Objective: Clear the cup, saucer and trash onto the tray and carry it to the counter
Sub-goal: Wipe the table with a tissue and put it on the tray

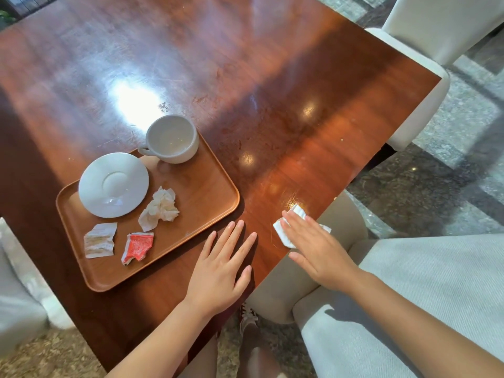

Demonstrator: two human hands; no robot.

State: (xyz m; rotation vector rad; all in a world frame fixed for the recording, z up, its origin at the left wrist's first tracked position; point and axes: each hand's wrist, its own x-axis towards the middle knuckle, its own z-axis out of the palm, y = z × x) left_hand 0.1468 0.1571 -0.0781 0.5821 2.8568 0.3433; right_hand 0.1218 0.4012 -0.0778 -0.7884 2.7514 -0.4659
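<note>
Most clearing looks done: on the rounded brown wooden tray [207, 197] sit one white ceramic cup [171, 139] at its far corner, one white saucer [114, 184], one crumpled tissue [161, 208] and two torn sachets, pale [99, 240] and red [137, 246]. The left hand [221, 271] lies flat and empty by the tray's near edge. The right hand [316, 246], fingers spread, presses one white napkin [289, 227] at the table's [245, 64] edge, apparently ungripped. Napkin and carrying remain.
</note>
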